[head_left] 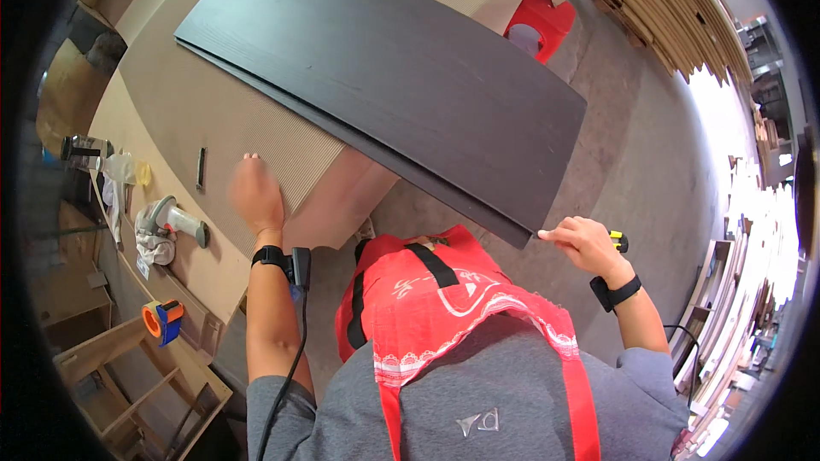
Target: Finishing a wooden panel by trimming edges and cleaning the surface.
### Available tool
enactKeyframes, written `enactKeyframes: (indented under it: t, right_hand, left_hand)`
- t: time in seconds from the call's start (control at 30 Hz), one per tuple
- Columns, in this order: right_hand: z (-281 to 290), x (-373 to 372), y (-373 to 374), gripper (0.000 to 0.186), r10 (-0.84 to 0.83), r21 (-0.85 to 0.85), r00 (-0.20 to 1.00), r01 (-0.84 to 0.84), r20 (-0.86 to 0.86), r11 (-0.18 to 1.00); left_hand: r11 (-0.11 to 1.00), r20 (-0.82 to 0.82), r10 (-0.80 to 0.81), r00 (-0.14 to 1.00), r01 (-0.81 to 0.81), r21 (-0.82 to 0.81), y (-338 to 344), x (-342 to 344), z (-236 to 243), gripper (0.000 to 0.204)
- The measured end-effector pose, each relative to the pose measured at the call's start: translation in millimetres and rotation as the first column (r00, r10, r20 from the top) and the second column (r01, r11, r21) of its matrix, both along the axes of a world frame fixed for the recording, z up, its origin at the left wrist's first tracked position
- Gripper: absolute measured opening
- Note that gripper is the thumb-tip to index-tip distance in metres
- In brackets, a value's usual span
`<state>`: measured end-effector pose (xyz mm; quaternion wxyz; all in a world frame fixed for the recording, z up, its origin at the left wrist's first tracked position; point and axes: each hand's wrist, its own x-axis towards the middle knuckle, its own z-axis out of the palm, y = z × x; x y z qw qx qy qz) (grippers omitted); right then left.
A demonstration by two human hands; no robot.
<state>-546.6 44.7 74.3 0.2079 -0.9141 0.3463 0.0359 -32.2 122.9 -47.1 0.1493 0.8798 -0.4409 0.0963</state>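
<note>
A dark wood-grain board [384, 77], with a second dark layer showing along its near edge, lies slanted across the work surface. My right hand [585, 243] is closed at its near right corner, the fingertips at or very close to the edge. A yellow-and-black handled tool [618, 242] sticks out behind this hand; its working end is hidden. My left hand [256, 192] hovers over or rests on the ribbed cardboard [295, 149] beside the board. Its fingers look curled but are blurred, and I cannot make out anything in them.
A thin dark strip [201, 168] lies left of my left hand. Farther left are a grey-and-white handheld device [175, 220], a clear bottle [124, 167] and an orange-and-blue tape dispenser [163, 322]. A red chair [547, 21] stands beyond the board; stacked panels [658, 0] fill the far right.
</note>
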Motion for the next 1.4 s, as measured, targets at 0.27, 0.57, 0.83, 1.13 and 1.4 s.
enactKeyframes:
  t: [0.27, 0.57, 0.83, 1.13, 1.4]
  right_hand:
    - [-5.5, 44.9, -16.5, 0.027, 0.008, -0.04, 0.995, -0.004, 0.102, 0.999]
    - [21.5, -0.6, -6.2, 0.019, 0.03, 0.063, 0.958, -0.012, -0.286, 0.998]
    - [30.1, 18.0, -1.1, 0.026, -0.186, 0.185, 0.973, 0.209, -0.136, 0.96]
    - [-1.9, 28.5, 11.3, 0.028, -0.333, 0.115, 0.924, 0.316, 0.187, 0.942]
    - [-16.4, -4.2, 34.7, 0.03, -0.324, -0.003, 0.918, 0.333, 0.228, 0.943]
  left_hand:
    - [1.0, 0.004, -0.009, 1.0, 0.009, 0.015, -0.1, 2.7, -1.4, 0.039]
    - [1.0, 0.007, 0.006, 1.0, -0.006, 0.008, 2.4, 3.0, -5.3, 0.039]
    - [1.0, 0.028, -0.008, 1.0, 0.008, 0.0, 1.4, 2.5, 0.1, 0.039]
    - [1.0, 0.012, 0.0, 1.0, 0.0, 0.009, -0.6, -2.1, 1.7, 0.038]
    - [1.0, 0.004, -0.019, 1.0, 0.019, 0.003, 1.4, 3.1, -4.5, 0.04]
